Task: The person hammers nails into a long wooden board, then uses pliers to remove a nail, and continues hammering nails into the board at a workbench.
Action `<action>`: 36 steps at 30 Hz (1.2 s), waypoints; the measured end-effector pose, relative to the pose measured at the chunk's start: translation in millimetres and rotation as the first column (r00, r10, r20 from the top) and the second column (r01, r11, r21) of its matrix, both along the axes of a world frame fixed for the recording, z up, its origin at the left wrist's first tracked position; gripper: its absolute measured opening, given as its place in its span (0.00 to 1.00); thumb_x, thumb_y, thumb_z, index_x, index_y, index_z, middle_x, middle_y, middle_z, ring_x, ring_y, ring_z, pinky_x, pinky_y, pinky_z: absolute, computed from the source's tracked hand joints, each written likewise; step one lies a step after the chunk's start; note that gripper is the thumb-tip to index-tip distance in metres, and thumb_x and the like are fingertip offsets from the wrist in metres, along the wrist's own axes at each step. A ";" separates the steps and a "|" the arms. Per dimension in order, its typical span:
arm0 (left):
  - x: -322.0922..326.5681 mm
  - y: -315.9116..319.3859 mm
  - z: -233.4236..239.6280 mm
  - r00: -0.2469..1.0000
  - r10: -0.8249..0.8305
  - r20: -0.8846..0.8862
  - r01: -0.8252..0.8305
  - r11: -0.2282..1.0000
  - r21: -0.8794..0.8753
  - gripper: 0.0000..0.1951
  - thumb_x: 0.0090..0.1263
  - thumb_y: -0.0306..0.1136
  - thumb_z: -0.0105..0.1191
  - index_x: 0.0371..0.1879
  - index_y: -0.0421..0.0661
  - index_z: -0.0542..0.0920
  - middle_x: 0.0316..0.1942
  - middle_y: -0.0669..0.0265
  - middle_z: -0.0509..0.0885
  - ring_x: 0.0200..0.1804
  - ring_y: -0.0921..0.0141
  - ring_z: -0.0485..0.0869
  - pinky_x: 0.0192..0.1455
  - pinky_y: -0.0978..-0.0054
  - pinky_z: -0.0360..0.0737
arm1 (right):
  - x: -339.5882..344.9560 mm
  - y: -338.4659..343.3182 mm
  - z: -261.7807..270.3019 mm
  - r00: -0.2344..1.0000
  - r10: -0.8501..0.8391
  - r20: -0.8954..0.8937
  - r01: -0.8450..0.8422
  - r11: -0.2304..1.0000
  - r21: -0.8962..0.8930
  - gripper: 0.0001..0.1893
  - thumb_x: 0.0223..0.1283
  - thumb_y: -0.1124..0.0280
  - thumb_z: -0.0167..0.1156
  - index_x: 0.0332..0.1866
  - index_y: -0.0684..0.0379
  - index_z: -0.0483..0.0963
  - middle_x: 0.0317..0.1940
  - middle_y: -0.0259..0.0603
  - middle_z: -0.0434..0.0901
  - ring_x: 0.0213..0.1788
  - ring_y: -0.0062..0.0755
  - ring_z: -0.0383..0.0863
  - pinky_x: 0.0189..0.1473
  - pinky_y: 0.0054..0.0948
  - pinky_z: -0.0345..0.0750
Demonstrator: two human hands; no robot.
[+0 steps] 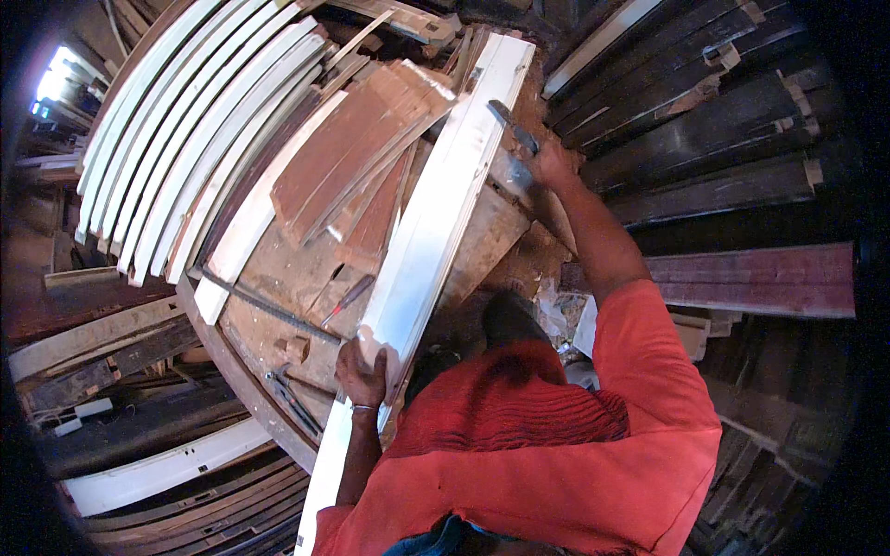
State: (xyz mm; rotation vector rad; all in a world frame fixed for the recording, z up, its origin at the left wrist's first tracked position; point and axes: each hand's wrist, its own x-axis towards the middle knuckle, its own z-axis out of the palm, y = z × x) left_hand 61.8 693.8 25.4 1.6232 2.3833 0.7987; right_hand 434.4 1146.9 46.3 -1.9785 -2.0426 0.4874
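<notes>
A long white-coated wooden board [438, 194] runs slantwise across the workbench [264, 271], from the upper middle down past my left side. My left hand [361, 372] grips the board's lower part, with the thumb on its upper face and the fingers by the left edge. Farther up, at the right edge, my right hand [554, 163] is closed around a dark hand tool with a flat blade [513, 125]. The blade's tip overlaps the board's face; whether it touches cannot be told. Left of the board lies a screwdriver [350, 299].
Several white wooden strips [201, 125] lie side by side at the upper left. Brown wooden panels [348, 146] are piled beside the board. A hammer [277, 377] rests near the bench's left edge. Dark timber [695, 139] is stacked at right; another white board [167, 465] lies lower left.
</notes>
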 end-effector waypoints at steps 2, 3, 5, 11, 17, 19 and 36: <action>8.0 12.4 4.0 0.995 0.085 0.046 -0.080 0.992 -0.098 0.33 0.60 0.47 0.70 0.62 0.43 0.77 0.59 0.50 0.79 0.63 0.48 0.74 0.67 0.49 0.69 | 22.7 44.0 -6.6 0.998 0.033 0.044 -0.035 0.998 0.049 0.34 0.64 0.39 0.59 0.54 0.65 0.80 0.48 0.68 0.82 0.55 0.67 0.82 0.59 0.52 0.78; 11.2 16.1 6.9 0.995 0.085 -0.054 -0.092 0.983 -0.157 0.32 0.60 0.46 0.71 0.63 0.46 0.78 0.61 0.51 0.78 0.64 0.48 0.74 0.67 0.48 0.70 | 31.8 68.1 -13.3 0.999 0.025 0.023 -0.025 1.000 -0.006 0.34 0.63 0.39 0.59 0.53 0.66 0.80 0.46 0.68 0.82 0.53 0.68 0.82 0.58 0.53 0.78; 10.7 14.7 -4.4 0.993 0.104 -0.061 -0.111 0.985 -0.135 0.30 0.60 0.45 0.70 0.61 0.48 0.80 0.62 0.50 0.76 0.65 0.48 0.73 0.67 0.48 0.70 | 49.8 106.8 -16.2 1.000 0.023 -0.004 -0.023 0.997 -0.067 0.34 0.63 0.39 0.60 0.52 0.66 0.80 0.45 0.69 0.83 0.52 0.68 0.83 0.56 0.53 0.79; 60.1 27.1 11.0 0.896 0.369 -0.246 -0.431 0.855 -0.289 0.29 0.65 0.51 0.64 0.62 0.48 0.81 0.67 0.46 0.72 0.69 0.46 0.70 0.70 0.47 0.67 | 89.6 208.7 -16.5 0.988 0.040 -0.147 -0.035 0.999 0.036 0.32 0.64 0.41 0.60 0.50 0.68 0.80 0.43 0.68 0.83 0.49 0.65 0.84 0.54 0.53 0.80; 96.4 30.5 -10.9 0.850 0.520 -0.081 -0.523 0.819 -0.235 0.39 0.68 0.58 0.61 0.71 0.42 0.71 0.73 0.39 0.62 0.75 0.45 0.62 0.75 0.47 0.62 | 111.5 252.5 -2.3 0.989 0.108 -0.106 -0.127 0.972 -0.196 0.28 0.64 0.43 0.60 0.52 0.61 0.80 0.47 0.63 0.83 0.51 0.62 0.84 0.53 0.53 0.80; 99.9 35.0 -8.7 0.836 0.536 -0.116 -0.542 0.779 -0.314 0.44 0.67 0.61 0.61 0.72 0.38 0.67 0.74 0.36 0.59 0.76 0.43 0.59 0.76 0.47 0.60 | 103.9 217.4 -7.6 0.929 0.290 -0.231 -0.303 0.953 -0.024 0.31 0.63 0.42 0.61 0.56 0.63 0.79 0.48 0.63 0.83 0.52 0.60 0.84 0.53 0.51 0.80; 85.9 73.5 14.2 0.882 0.470 0.026 -0.374 0.734 -0.567 0.47 0.62 0.60 0.66 0.74 0.42 0.63 0.72 0.36 0.60 0.75 0.40 0.57 0.78 0.48 0.57 | 30.1 203.5 13.7 0.723 0.007 -0.690 0.012 1.000 0.023 0.24 0.68 0.51 0.61 0.57 0.61 0.77 0.38 0.51 0.85 0.42 0.46 0.85 0.48 0.41 0.81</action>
